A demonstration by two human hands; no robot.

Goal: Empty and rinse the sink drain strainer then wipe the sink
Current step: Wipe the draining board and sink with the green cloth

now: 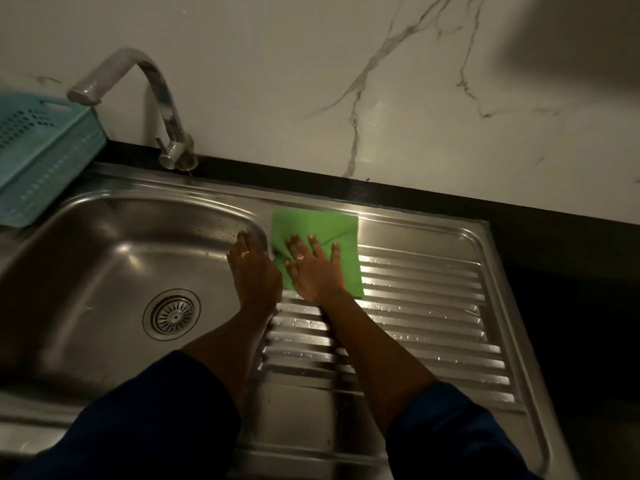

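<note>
Right hand (313,268) flat, fingers spread, presses green cloth (318,225) just right of sink basin (104,244); left hand (254,268) rests on basin's right rim, holding nothing; drain strainer (172,315) seated in basin.

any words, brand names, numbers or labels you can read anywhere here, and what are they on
None: no readable text shows anywhere in this dim view.
green cloth: plain, no print; the right hand covers part of it.
faucet: no brand mark visible.
drain strainer: slots only, no legible stamp.
blue basket: perforations only, no label.
</note>
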